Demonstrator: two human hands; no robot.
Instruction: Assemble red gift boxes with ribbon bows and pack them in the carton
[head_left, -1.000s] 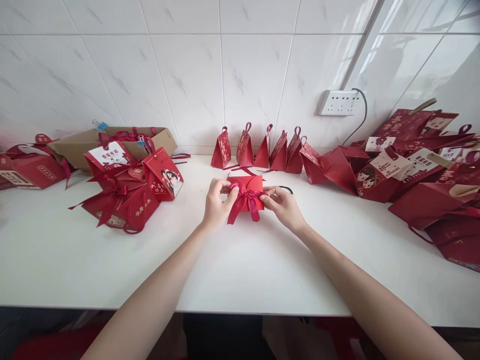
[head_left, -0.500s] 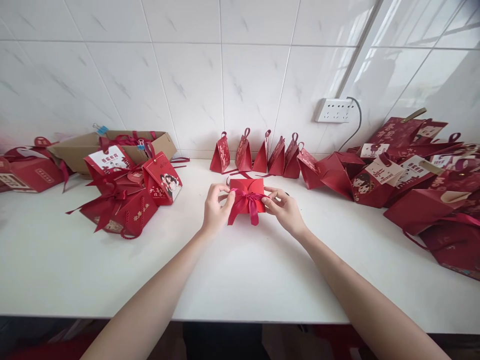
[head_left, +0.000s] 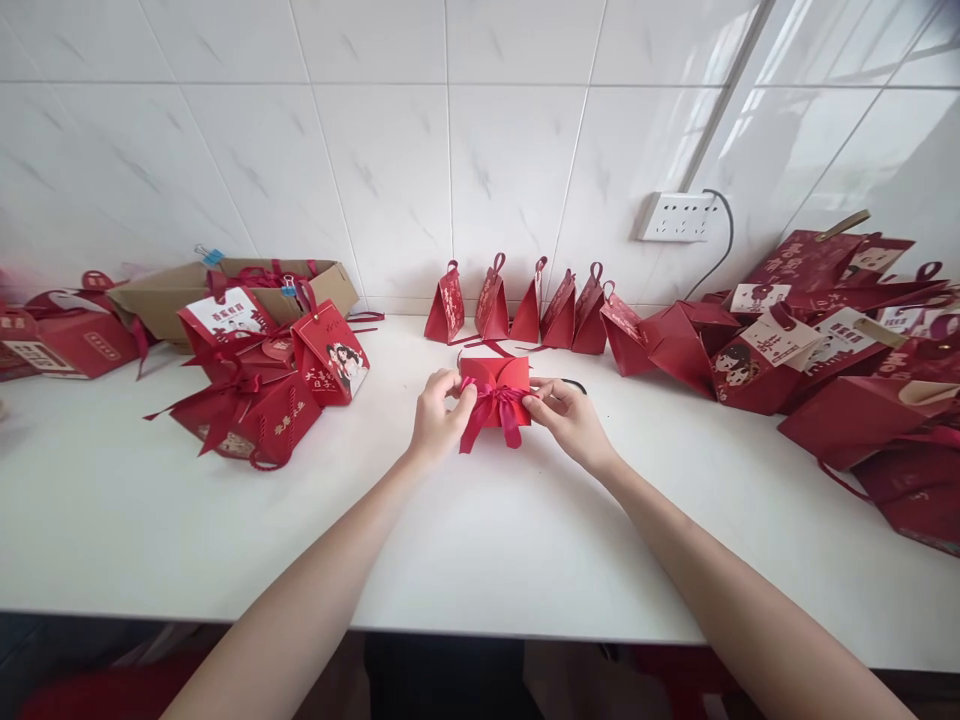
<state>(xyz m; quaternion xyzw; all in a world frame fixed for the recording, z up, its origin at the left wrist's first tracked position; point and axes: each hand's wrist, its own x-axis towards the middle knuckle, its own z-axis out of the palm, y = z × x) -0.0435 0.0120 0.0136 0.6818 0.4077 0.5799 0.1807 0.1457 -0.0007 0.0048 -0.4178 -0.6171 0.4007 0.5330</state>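
A small bright red gift box with curved, overlapping top flaps sits at the middle of the table, between my hands. Around it runs a dark pink ribbon, tied at the front in a bow whose two tails hang down. My left hand pinches the bow's left loop between thumb and forefinger at the box's left side. On the right, my right hand closes thumb and fingers on the other loop. Fingertips partly cover both loops.
Along the tiled wall stands a row of triangular red boxes with loop handles. Many red gift boxes pile up at right. More red boxes stand at left before a cardboard box of ribbons. A power strip hangs on the wall.
The view has shifted slightly. Both hands keep their pinch on the ribbon; the bow's loops look a little shorter and its knot more bunched.
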